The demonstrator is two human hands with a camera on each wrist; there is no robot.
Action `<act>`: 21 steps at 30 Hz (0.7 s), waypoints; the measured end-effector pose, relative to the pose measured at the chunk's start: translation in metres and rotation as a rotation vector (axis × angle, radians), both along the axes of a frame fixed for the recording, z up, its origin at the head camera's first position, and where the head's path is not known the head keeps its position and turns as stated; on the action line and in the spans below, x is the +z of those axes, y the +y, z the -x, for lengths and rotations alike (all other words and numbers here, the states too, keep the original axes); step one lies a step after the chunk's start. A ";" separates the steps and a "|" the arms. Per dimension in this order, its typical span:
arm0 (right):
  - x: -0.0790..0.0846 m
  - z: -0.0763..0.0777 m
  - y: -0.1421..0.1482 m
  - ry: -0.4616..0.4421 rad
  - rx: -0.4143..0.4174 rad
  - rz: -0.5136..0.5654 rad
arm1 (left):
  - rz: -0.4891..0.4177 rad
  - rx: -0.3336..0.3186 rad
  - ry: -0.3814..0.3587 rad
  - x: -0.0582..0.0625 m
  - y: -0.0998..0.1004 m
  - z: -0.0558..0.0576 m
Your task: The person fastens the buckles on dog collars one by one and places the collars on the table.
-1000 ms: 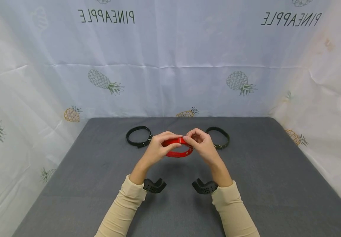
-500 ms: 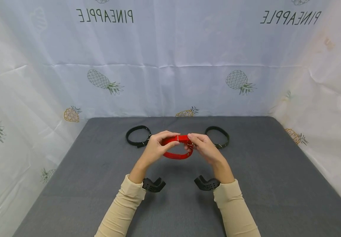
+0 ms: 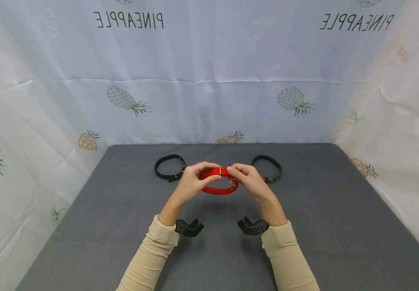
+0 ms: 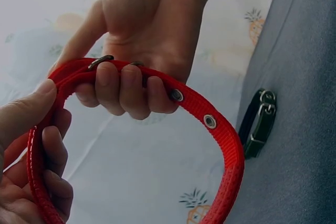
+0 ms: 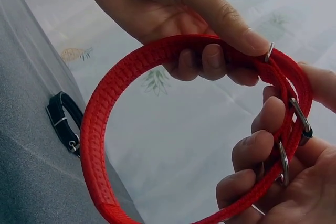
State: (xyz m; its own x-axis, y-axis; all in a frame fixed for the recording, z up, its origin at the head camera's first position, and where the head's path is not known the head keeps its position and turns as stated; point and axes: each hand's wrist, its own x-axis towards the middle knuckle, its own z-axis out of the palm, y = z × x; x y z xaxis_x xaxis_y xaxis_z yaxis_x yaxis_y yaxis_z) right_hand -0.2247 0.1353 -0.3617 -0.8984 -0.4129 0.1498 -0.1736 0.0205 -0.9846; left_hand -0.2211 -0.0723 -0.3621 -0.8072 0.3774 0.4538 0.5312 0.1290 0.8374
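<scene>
A red collar [image 3: 218, 190], buckled into a loop, is held above the table between both hands. The left hand [image 3: 193, 180] pinches its upper band, thumb near a thin metal keeper [image 5: 270, 52]. The right hand [image 3: 251, 180] grips the buckle end, its fingers curled through the loop. Beside those fingers, in the right wrist view, are the metal buckle [image 5: 300, 115] and a metal ring [image 5: 284, 163]. Metal eyelets [image 4: 209, 121] show along the strap in the left wrist view. The strap's tip is partly hidden by the fingers.
A black collar [image 3: 160, 175] lies looped on the grey table [image 3: 122, 226], behind and left of the hands. A dark green collar [image 3: 279, 169] lies looped at the back right. White pineapple-print cloth [image 3: 202, 113] hangs behind the table.
The right hand has shifted its grip on the red collar, moving outward and then slightly back left, its thumb now lying on the band. The left hand has barely moved.
</scene>
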 end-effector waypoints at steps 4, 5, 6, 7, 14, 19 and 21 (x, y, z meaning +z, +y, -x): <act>0.000 -0.001 -0.002 0.042 0.016 0.022 | 0.004 -0.017 0.010 -0.002 0.000 0.000; 0.000 -0.001 -0.002 0.052 0.015 0.025 | 0.009 -0.018 0.012 -0.001 0.001 0.000; -0.001 -0.001 -0.002 0.060 0.014 0.028 | 0.014 -0.020 0.010 -0.002 0.001 0.000; -0.001 -0.001 -0.003 0.068 0.011 0.027 | 0.021 -0.021 0.009 -0.002 0.001 0.000; 0.001 -0.003 -0.003 0.068 -0.029 0.003 | 0.042 -0.031 0.005 -0.001 0.001 -0.002; 0.001 -0.002 -0.002 0.034 -0.018 -0.026 | 0.041 -0.024 -0.001 0.000 0.001 -0.001; 0.001 -0.002 -0.001 0.010 -0.010 -0.035 | 0.041 -0.018 -0.014 0.000 0.000 0.000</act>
State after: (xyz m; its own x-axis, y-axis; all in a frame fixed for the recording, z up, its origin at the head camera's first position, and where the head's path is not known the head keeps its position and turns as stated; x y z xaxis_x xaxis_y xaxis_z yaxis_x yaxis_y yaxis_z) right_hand -0.2226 0.1345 -0.3605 -0.9009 -0.4092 0.1446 -0.1832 0.0563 -0.9815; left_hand -0.2206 -0.0725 -0.3623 -0.8061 0.4101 0.4266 0.5222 0.1536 0.8389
